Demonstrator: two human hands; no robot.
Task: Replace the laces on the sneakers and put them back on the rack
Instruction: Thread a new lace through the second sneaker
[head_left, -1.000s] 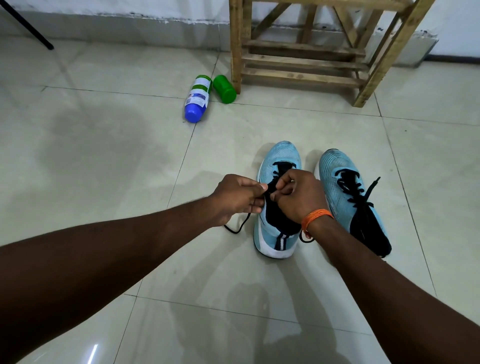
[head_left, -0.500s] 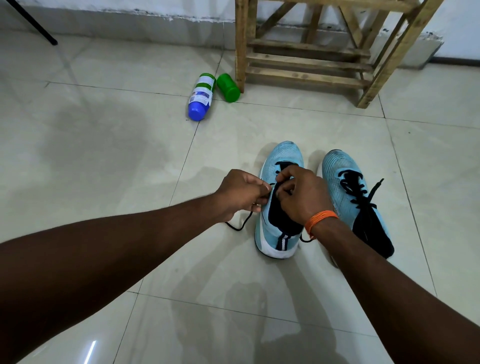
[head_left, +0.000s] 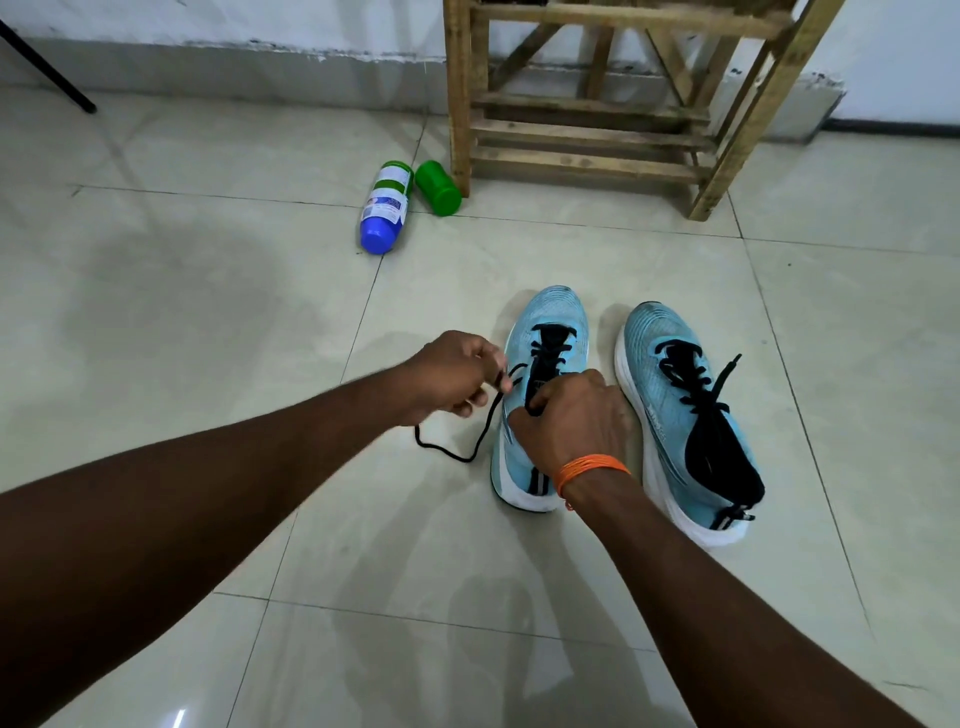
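Black lace (head_left: 470, 459) part-threaded on the sneaker (head_left: 551, 319) under the grip: left hand (head_left: 457, 379) pinches one end, tail on the floor below it; right hand (head_left: 571, 423) pinches the lace at the eyelets. Second sneaker (head_left: 675, 374), right of the grip, looks laced but untied. Both are short of the rack (head_left: 597, 132), racking not yet done

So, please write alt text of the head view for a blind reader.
Two hands lace a light blue sneaker on floor tiles: the left hand pinches the black lace, the right hand grips it. A second sneaker stands beside; behind, a wooden rack, a green bottle, a blue-capped bottle.
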